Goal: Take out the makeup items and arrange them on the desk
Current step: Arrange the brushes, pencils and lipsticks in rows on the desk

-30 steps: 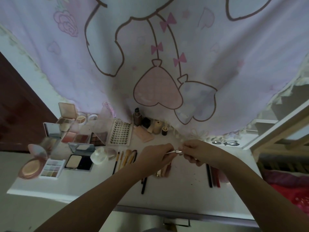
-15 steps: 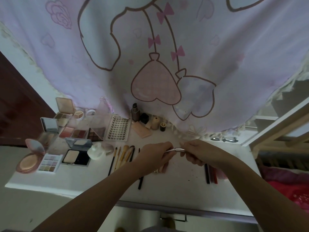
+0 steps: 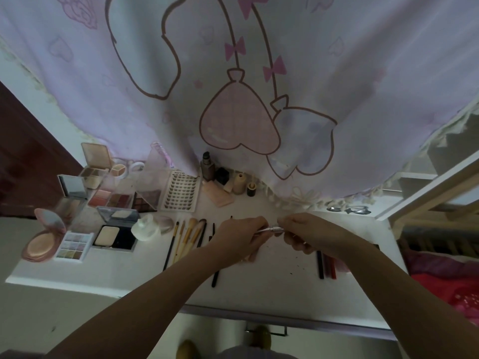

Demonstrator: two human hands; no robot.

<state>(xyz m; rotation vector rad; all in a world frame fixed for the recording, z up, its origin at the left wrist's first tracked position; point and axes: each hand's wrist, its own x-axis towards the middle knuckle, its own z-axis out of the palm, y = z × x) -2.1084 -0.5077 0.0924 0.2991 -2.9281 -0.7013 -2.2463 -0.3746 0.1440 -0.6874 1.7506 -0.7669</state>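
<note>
Above the middle of the white desk (image 3: pixel 272 286), my left hand (image 3: pixel 241 235) and my right hand (image 3: pixel 308 233) both pinch a thin silver makeup pen (image 3: pixel 272 229), one at each end. Open palettes (image 3: pixel 114 199) and compacts (image 3: pixel 44 240) lie at the desk's left. A row of brushes (image 3: pixel 185 239) lies left of my left hand. Small bottles (image 3: pixel 208 167) stand at the back by the curtain. Dark and red pencils (image 3: pixel 326 265) lie under my right wrist.
A pink printed curtain (image 3: pixel 233 73) hangs over the desk's back edge. A lash tray (image 3: pixel 180 191) sits behind the brushes. Scissors (image 3: pixel 348 209) lie at the back right. A wooden frame (image 3: pixel 427 200) and red bedding (image 3: pixel 451 286) are to the right.
Both hands stay together on the silver pen over the desk's middle. The view has tilted slightly; nothing on the desk has moved.
</note>
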